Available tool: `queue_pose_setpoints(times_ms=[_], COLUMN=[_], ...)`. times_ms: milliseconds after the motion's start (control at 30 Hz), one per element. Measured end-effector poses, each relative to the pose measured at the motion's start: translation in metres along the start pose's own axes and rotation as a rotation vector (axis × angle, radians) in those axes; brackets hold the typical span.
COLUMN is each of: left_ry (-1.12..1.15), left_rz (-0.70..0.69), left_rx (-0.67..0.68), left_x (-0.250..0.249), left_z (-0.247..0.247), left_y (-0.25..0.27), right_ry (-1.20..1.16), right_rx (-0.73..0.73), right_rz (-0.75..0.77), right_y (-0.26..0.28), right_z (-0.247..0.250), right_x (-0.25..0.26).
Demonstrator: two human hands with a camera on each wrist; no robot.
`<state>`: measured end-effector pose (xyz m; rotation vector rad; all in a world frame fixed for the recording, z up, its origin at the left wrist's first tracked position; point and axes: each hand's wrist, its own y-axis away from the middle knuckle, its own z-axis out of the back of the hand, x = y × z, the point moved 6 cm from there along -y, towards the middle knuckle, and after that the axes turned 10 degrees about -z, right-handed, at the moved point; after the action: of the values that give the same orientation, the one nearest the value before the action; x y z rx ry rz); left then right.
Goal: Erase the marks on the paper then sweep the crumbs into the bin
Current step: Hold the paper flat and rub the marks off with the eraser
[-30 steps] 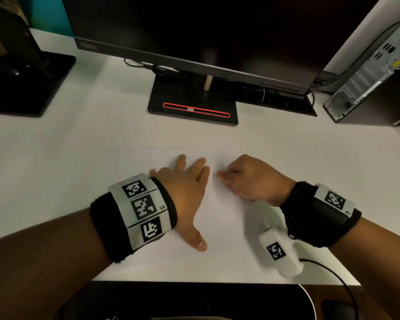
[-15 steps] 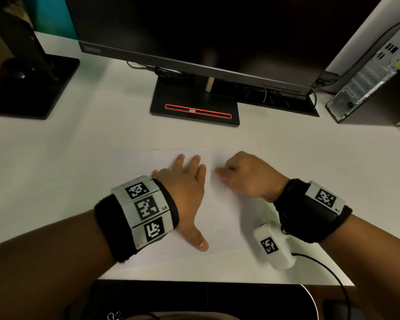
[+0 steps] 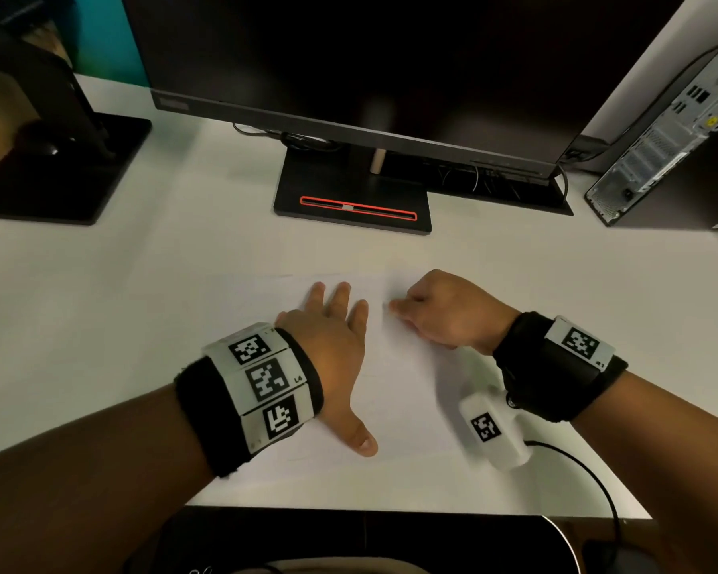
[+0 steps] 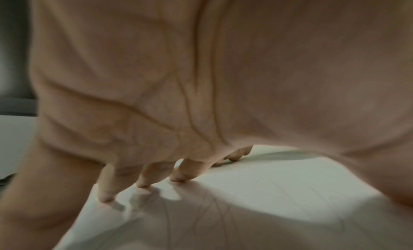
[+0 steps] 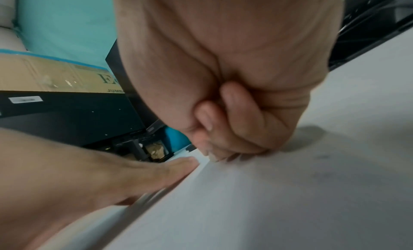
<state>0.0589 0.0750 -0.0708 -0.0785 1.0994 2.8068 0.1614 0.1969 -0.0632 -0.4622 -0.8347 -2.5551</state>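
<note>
While the left hand (image 3: pixel 332 345) lay flat, fingers spread, pinning the paper (image 3: pixel 394 391) beneath it, the right hand (image 3: pixel 448 310) just beside it was clenched, fingertips down on the sheet; an eraser, if held, was hidden. Left wrist: fingertips (image 4: pixel 176 178) pressed the sheet, faint lines (image 4: pixel 214 206) beside them. Right wrist: curled fingers (image 5: pixel 225 147) met the paper, their contents blurred. Judgement: short strokes away from the pinning hand should avoid wrinkling. No bin in view.

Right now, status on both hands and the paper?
Left hand flat, pinning paper. Right hand curled, fingertips down on sheet; eraser not visible. No bin in view.
</note>
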Motion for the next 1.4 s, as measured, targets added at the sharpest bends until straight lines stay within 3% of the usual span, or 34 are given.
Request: queue_pose_setpoints(times_ms=[367,500,633,733,900,1000,1133,1300,1400], left_ry=[-0.003,0.009,0.012,0.015,0.009,0.010,0.000,0.004,0.003], left_rz=[0.009,0.016,0.014,0.012,0.012,0.017,0.020,0.022,0.024], left_rx=[-0.005,0.001,0.005,0.007,0.009,0.011,0.010,0.021,0.023], left_x=[0.001,0.000,0.001,0.000,0.001,0.001,0.001,0.000,0.000], left_z=[0.000,-0.001,-0.001,-0.002,-0.001,-0.001,0.000,-0.001,-0.001], left_y=[0.000,0.001,0.001,0.002,0.001,0.001,0.000,0.000,0.000], right_ry=[0.013,-0.013,0.007,-0.011,0.029,-0.029,0.005,-0.048,-0.020], right_rx=[0.061,-0.026,0.041,-0.037,0.014,-0.072,0.026,-0.071,-0.009], right_rz=[0.020,-0.028,0.005,-0.037,-0.023,-0.082,-0.045,-0.139,-0.106], right_y=[-0.002,-0.009,-0.006,-0.012,-0.011,-0.018,-0.013,-0.023,-0.018], right_z=[-0.009,0.004,-0.006,0.007,0.000,0.016,0.001,0.022,0.010], right_x=[0.012,0.008,0.013,0.008,0.008,-0.003,0.000,-0.015,-0.011])
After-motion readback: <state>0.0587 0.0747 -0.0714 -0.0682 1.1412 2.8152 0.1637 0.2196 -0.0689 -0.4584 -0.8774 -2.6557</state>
